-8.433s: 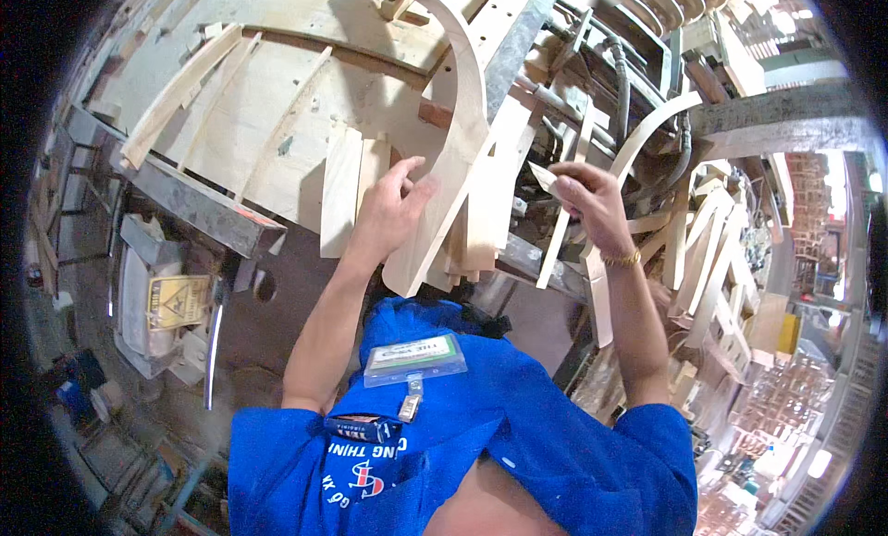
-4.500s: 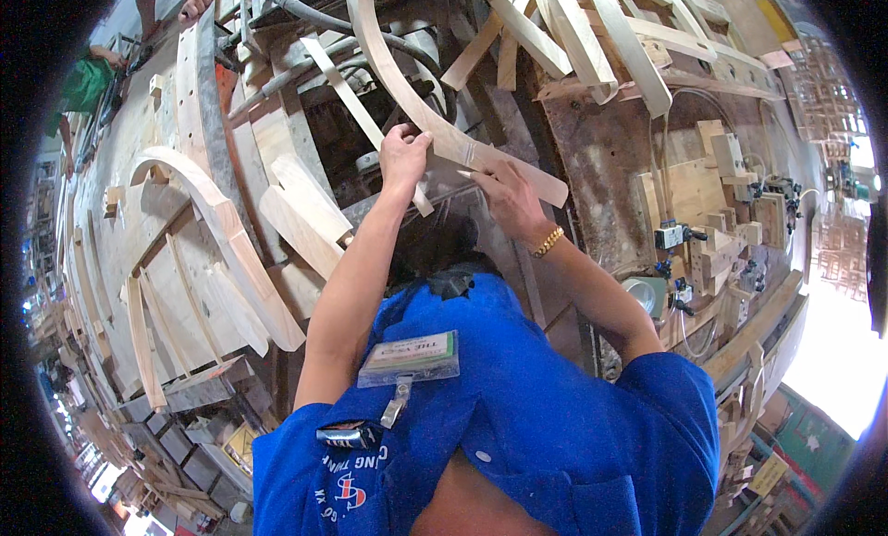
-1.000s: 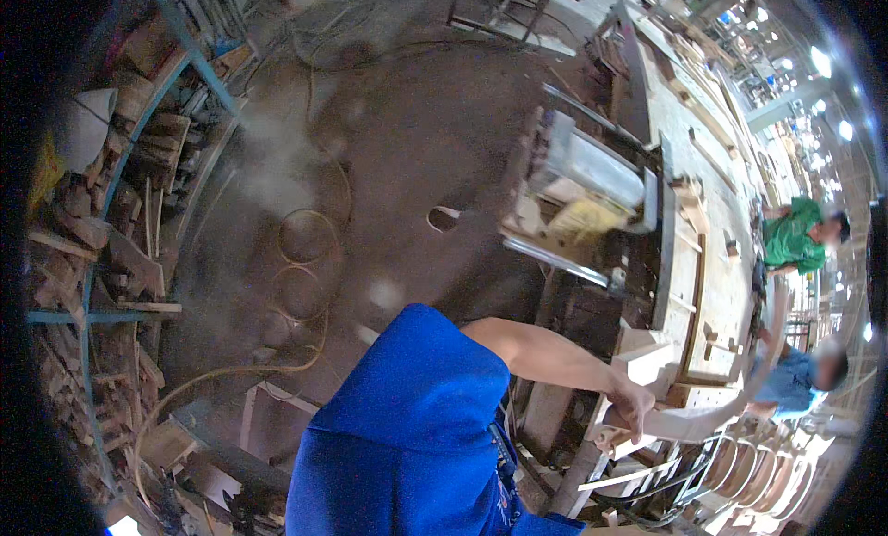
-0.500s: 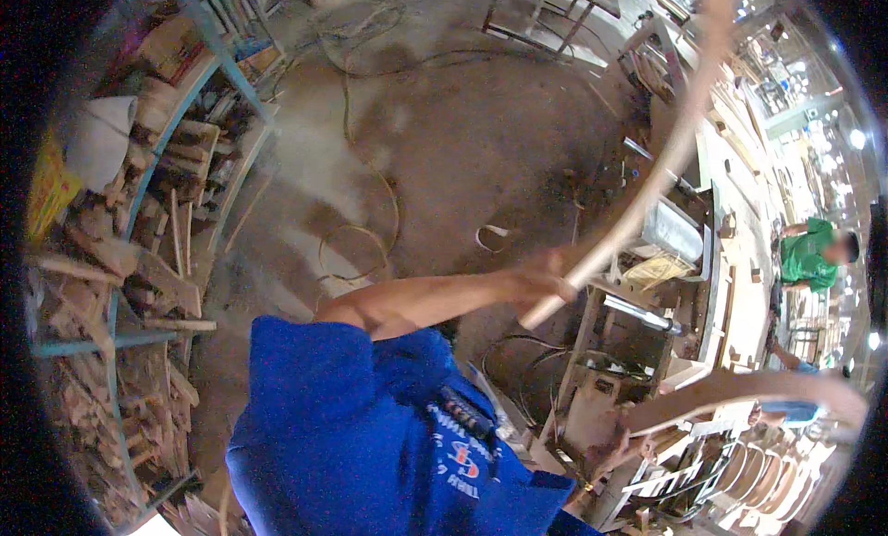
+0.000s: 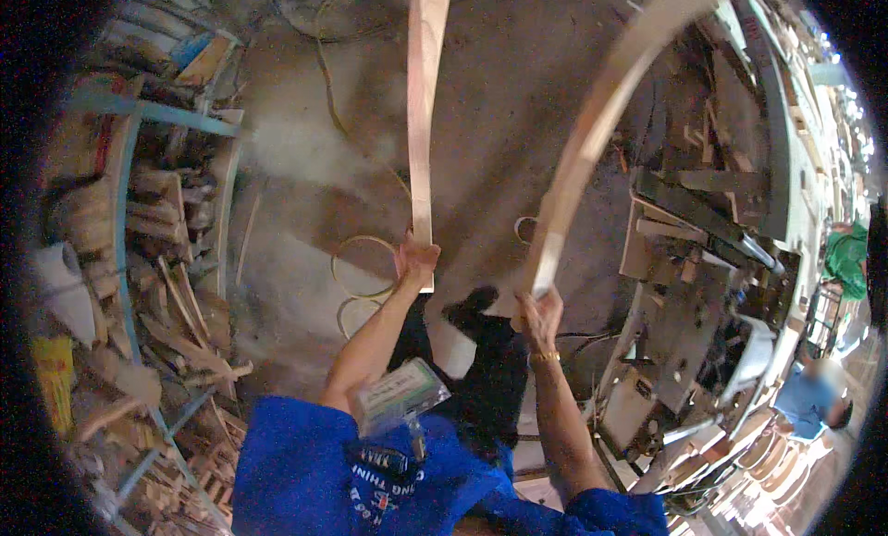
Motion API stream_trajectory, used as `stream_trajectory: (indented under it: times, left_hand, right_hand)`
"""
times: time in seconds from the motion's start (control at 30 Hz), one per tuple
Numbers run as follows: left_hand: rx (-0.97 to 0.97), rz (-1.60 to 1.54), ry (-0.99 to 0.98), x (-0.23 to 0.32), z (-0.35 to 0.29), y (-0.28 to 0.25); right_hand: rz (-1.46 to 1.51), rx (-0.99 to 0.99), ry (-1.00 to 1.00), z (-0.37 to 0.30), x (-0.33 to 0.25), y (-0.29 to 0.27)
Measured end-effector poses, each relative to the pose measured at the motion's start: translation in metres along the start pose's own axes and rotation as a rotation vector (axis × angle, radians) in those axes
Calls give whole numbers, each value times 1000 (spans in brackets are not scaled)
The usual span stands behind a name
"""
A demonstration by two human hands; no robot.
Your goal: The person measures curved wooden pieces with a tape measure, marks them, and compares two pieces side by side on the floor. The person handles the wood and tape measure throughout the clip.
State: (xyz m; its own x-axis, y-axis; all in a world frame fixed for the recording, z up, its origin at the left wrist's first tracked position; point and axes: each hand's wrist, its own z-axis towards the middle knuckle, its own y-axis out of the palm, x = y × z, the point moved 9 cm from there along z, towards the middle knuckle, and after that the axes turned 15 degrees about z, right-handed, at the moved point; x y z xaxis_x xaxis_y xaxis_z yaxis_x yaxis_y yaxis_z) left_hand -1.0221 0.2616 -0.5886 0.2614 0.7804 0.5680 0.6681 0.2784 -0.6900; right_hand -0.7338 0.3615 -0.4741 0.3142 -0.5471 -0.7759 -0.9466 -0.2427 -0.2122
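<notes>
My left hand [image 5: 416,256] is closed round the lower end of a long pale wooden strip [image 5: 425,120] that reaches up past the top of the view. In my right hand [image 5: 540,316] is the lower end of a second wooden strip [image 5: 592,138], which looks curved and leans away to the upper right. The two pieces are apart, with bare floor showing between them. Both far ends run out toward the top edge, and the right piece is somewhat blurred there.
Racks with blue posts [image 5: 125,240] hold heaps of wood offcuts on the left. At right stands a workbench with machine parts [image 5: 703,323]. A thin hose [image 5: 344,249] lies looped on the floor. Two people [image 5: 809,402] are farther off at right.
My body has turned left. The left strip has swung from the right to the middle, standing nearly upright, and the right strip has come round from the lower right.
</notes>
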Motion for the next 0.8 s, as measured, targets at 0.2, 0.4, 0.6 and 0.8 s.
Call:
stream_trajectory:
  times: [0.2, 0.4, 0.6, 0.8]
  left_hand:
    - [163, 266, -154, -64, 116, 128]
    - [280, 71, 114, -112, 321, 300]
    - [145, -21, -97, -156, 430, 388]
    - [196, -120, -45, -148, 436, 401]
  right_hand:
    - [-150, -56, -198, 208, 111, 120]
    - [-427, 47, -177, 433, 279, 225]
    - [-266, -18, -228, 574, 347, 287]
    - [-312, -6, -317, 587, 347, 292]
